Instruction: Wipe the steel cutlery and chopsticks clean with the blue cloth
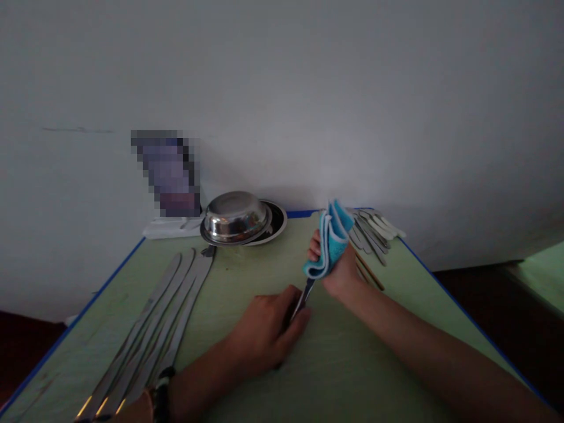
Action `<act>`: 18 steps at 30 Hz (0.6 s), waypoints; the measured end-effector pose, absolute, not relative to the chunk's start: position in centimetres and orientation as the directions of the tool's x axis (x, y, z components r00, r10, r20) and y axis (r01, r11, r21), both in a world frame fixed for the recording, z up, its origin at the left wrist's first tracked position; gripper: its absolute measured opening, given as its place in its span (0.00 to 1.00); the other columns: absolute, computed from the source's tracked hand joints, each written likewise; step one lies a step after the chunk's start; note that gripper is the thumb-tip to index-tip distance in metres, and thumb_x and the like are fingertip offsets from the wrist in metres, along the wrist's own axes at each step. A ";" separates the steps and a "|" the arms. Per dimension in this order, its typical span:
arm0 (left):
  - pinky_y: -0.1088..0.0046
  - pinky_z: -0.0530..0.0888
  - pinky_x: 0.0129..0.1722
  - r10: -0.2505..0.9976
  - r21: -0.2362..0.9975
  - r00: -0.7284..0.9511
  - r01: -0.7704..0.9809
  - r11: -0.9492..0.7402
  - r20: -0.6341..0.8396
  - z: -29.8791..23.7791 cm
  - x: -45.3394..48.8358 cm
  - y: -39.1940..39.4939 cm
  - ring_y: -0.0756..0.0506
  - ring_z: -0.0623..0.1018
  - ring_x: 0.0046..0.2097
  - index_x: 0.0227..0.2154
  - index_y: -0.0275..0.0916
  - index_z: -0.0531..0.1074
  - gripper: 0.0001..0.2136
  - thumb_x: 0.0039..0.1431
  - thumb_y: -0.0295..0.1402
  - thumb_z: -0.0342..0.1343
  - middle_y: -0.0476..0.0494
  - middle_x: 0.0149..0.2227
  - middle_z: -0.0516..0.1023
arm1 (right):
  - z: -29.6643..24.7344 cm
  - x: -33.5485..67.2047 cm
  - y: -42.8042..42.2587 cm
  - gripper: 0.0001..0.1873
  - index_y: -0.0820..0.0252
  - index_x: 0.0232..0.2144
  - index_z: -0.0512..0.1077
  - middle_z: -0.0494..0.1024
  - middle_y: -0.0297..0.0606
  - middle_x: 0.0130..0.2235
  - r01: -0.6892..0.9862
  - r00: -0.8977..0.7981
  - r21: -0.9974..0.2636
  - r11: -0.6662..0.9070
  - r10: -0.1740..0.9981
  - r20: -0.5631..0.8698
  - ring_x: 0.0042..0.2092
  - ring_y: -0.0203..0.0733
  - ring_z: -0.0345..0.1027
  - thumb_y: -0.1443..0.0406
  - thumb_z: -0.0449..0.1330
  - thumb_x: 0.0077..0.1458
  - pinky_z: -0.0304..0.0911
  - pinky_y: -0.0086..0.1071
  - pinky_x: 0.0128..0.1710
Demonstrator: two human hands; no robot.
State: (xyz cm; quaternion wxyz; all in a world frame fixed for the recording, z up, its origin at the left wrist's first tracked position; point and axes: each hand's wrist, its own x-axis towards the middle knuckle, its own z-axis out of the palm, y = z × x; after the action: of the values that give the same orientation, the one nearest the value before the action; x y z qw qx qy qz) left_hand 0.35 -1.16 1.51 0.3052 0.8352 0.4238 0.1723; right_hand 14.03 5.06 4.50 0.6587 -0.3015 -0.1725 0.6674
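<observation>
At the middle of the clock, my left hand (267, 329) has its fingers clamped on the near end of a slim metal utensil (303, 298), which slants up toward one o'clock. The fingers of my right hand (341, 276) are closed around a folded blue cloth (338, 238), bunched where the utensil's far part goes in; whatever the cloth covers I can't see. Beneath lies the pale green surface (352, 364), edged in blue.

Out at nine o'clock from my hands, long metal pieces (154, 317) lie in a row, running past my dark bracelet (163, 382). At eleven, an upturned steel bowl (238, 214) overlaps a dark plate (277, 220) with a pale rim, and a white object (170, 228) lies left of them. Toward one o'clock I have loose cutlery (374, 238), with brown sticks (372, 275) nearer me at two.
</observation>
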 end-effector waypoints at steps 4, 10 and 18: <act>0.73 0.61 0.26 0.810 0.495 0.585 0.692 -0.525 0.041 0.9 0.8 -1.5 0.47 0.71 0.26 0.33 0.40 0.61 0.06 0.60 0.36 0.45 0.49 0.27 0.71 | 5.4 15.5 6.1 0.17 0.59 0.18 0.57 0.58 0.26 0.15 -0.823 0.031 -0.566 -0.035 0.994 -0.107 0.15 0.27 0.49 0.63 0.43 0.58 0.45 0.21 0.13; 0.73 0.65 0.29 0.826 0.618 0.555 0.614 -0.490 0.104 0.8 0.5 -1.4 0.48 0.70 0.29 0.33 0.38 0.64 0.08 0.62 0.35 0.42 0.47 0.28 0.71 | 5.9 16.3 6.4 0.17 0.59 0.18 0.59 0.56 0.26 0.15 -0.823 -0.083 -0.562 -0.081 0.996 -0.023 0.15 0.27 0.47 0.62 0.44 0.57 0.44 0.21 0.14; 0.74 0.66 0.31 0.848 0.726 0.529 0.566 -0.391 0.044 1.2 0.3 -0.8 0.48 0.70 0.31 0.33 0.38 0.66 0.08 0.61 0.35 0.45 0.47 0.30 0.70 | 5.8 16.3 6.6 0.17 0.59 0.18 0.59 0.58 0.26 0.15 -0.803 -0.152 -0.583 -0.127 0.988 -0.007 0.15 0.28 0.47 0.62 0.44 0.57 0.45 0.22 0.14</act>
State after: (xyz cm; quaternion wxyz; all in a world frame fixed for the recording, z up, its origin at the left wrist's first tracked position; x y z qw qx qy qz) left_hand 0.33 -0.82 1.23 0.3358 0.8073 0.4378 0.2095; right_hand 16.27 6.58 5.76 0.6192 -0.2019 -0.2299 0.7232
